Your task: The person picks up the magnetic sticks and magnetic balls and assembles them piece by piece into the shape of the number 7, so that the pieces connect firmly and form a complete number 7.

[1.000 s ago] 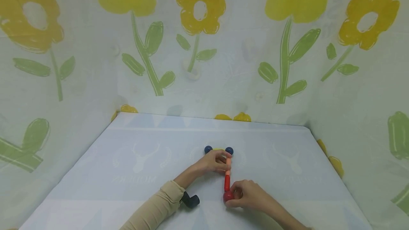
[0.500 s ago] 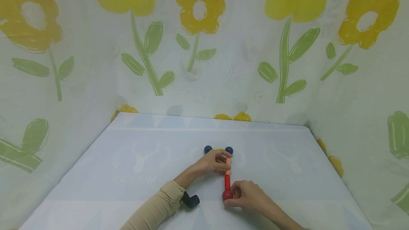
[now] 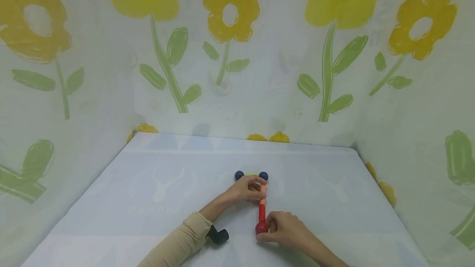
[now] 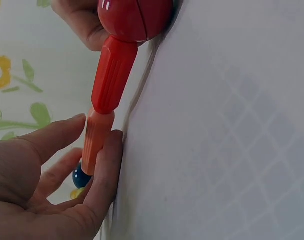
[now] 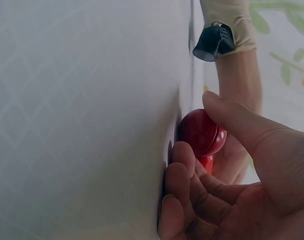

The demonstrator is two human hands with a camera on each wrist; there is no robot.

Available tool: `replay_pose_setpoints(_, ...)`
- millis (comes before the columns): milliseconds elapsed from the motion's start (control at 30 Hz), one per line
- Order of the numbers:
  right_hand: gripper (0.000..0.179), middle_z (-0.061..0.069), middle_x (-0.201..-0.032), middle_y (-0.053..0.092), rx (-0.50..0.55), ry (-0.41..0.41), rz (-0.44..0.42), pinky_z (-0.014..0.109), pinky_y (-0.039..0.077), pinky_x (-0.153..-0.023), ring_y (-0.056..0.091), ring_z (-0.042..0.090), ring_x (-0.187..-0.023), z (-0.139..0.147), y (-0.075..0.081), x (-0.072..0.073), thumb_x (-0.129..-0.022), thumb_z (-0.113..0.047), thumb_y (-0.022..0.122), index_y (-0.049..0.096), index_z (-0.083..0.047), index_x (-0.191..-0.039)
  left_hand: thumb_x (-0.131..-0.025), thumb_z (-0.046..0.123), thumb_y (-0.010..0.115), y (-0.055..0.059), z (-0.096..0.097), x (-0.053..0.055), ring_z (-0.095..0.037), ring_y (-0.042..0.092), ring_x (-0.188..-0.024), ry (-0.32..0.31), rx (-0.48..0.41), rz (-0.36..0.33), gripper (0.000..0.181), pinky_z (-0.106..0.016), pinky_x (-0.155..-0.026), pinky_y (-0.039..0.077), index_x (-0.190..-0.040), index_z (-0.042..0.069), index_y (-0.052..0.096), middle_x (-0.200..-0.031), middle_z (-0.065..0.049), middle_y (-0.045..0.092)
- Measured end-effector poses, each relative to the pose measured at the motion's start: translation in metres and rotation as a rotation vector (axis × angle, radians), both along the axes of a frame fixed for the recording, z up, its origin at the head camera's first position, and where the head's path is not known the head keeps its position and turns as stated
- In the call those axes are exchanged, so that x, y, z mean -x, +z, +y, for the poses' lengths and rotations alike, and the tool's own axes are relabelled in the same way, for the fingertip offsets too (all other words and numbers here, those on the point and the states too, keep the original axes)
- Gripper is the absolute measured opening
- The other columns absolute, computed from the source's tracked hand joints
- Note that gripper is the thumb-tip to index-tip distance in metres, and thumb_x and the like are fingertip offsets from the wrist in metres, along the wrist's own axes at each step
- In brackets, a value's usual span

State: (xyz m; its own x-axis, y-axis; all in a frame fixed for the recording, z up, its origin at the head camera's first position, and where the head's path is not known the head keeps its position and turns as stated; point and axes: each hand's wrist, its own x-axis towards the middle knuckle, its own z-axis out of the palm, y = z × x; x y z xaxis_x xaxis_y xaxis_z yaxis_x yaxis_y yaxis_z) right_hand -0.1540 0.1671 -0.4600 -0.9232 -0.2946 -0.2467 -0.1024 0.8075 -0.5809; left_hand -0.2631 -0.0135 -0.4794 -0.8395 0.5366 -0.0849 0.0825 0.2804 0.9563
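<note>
In the head view, a line of magnetic-style building pieces runs toward me. My left hand (image 3: 243, 189) holds the peach rod (image 4: 96, 140) between thumb and fingers. End to end with it lies a red rod (image 4: 113, 75), its near end meeting a glossy red ball (image 3: 261, 228). Thumb and fingertips of my right hand (image 3: 289, 229) pinch that ball, low against the tabletop; a seam line circles it (image 5: 199, 132). Beyond the left hand, two dark blue balls (image 3: 239, 175) flank a yellow rod (image 3: 251, 174), which the hand partly covers.
A black wrist camera (image 3: 219, 236) sits under the left sleeve (image 3: 178, 238), close to the table. The pale, patterned tablecloth (image 3: 159, 193) ends at a flower-printed curtain (image 3: 259, 94) on the back and sides.
My right hand has eased slightly left with the red ball, bringing it in line with the red rod. The left hand keeps its hold; the head view shifted a little.
</note>
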Motion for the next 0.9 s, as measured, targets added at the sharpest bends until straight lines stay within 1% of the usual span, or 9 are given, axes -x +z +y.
replay_pose_setpoints(67,0.041,-0.005,-0.061,0.055,-0.009,-0.008,-0.006,0.022,0.036,-0.050,0.047,0.010,-0.055,0.000,0.000,0.000,-0.073,-0.050,0.082,0.067,-0.015,-0.089,-0.085,0.014,0.076,0.001,-0.001,-0.001,-0.018,0.067,-0.087,-0.005,0.005,0.006,0.041,-0.034,-0.077,0.060,-0.124,0.011,0.064,-0.106,-0.010,0.067)
replay_pose_setpoints(333,0.041,-0.006,-0.060,0.055,-0.018,-0.002,0.008,0.021,0.036,-0.049,0.047,0.010,-0.054,-0.006,0.001,0.001,-0.074,-0.051,0.081,0.066,-0.016,-0.087,-0.086,0.021,0.076,0.005,-0.008,-0.006,-0.020,0.068,-0.098,-0.019,0.075,0.073,0.043,-0.037,-0.083,0.059,-0.126,0.017,0.062,-0.116,-0.011,0.068)
replay_pose_setpoints(433,0.041,-0.005,-0.060,0.055,-0.011,0.002,0.008,0.021,0.037,-0.050,0.047,0.010,-0.054,-0.007,0.002,0.002,-0.074,-0.051,0.081,0.066,-0.015,-0.087,-0.085,0.023,0.077,0.006,-0.011,-0.007,-0.020,0.068,-0.099,-0.015,0.084,0.069,0.044,-0.036,-0.084,0.059,-0.127,0.019,0.062,-0.118,-0.010,0.068)
replay_pose_setpoints(500,0.041,-0.005,-0.060,0.055,-0.006,0.006,-0.001,0.021,0.037,-0.050,0.047,0.010,-0.053,-0.007,0.002,0.003,-0.074,-0.050,0.081,0.066,-0.015,-0.087,-0.086,0.023,0.076,0.005,-0.013,-0.009,-0.020,0.068,-0.099,-0.021,0.073,0.057,0.045,-0.036,-0.082,0.059,-0.128,0.018,0.061,-0.118,-0.011,0.068)
replay_pose_setpoints(633,0.041,-0.005,-0.061,0.057,0.016,0.018,-0.045,0.022,0.040,-0.050,0.050,0.011,-0.053,-0.004,0.000,0.003,-0.074,-0.051,0.081,0.066,-0.016,-0.089,-0.086,0.022,0.076,0.003,-0.021,-0.014,-0.021,0.069,-0.098,-0.043,0.044,0.037,0.046,-0.035,-0.077,0.060,-0.130,0.016,0.060,-0.118,-0.012,0.066)
replay_pose_setpoints(733,0.042,-0.004,-0.064,0.060,0.041,0.013,-0.081,0.023,0.044,-0.052,0.054,0.012,-0.055,0.002,0.000,0.005,-0.075,-0.053,0.079,0.067,-0.017,-0.091,-0.087,0.024,0.075,0.002,-0.030,-0.017,-0.020,0.069,-0.096,-0.055,0.035,0.034,0.046,-0.035,-0.076,0.060,-0.130,0.016,0.059,-0.118,-0.011,0.065)
replay_pose_setpoints(800,0.043,-0.004,-0.067,0.062,0.046,-0.006,-0.094,0.025,0.048,-0.055,0.057,0.013,-0.058,0.007,0.002,0.008,-0.076,-0.055,0.077,0.067,-0.017,-0.093,-0.088,0.027,0.074,0.003,-0.037,-0.017,-0.020,0.069,-0.094,-0.053,0.036,0.032,0.046,-0.034,-0.077,0.060,-0.130,0.015,0.059,-0.117,-0.011,0.064)
replay_pose_setpoints(900,0.044,-0.003,-0.071,0.064,0.037,-0.053,-0.079,0.027,0.051,-0.057,0.058,0.014,-0.061,0.017,0.007,0.015,-0.080,-0.054,0.075,0.067,-0.015,-0.098,-0.089,0.029,0.073,0.005,-0.050,-0.016,-0.020,0.069,-0.093,-0.041,0.041,0.031,0.047,-0.034,-0.078,0.060,-0.130,0.012,0.059,-0.115,-0.011,0.065)
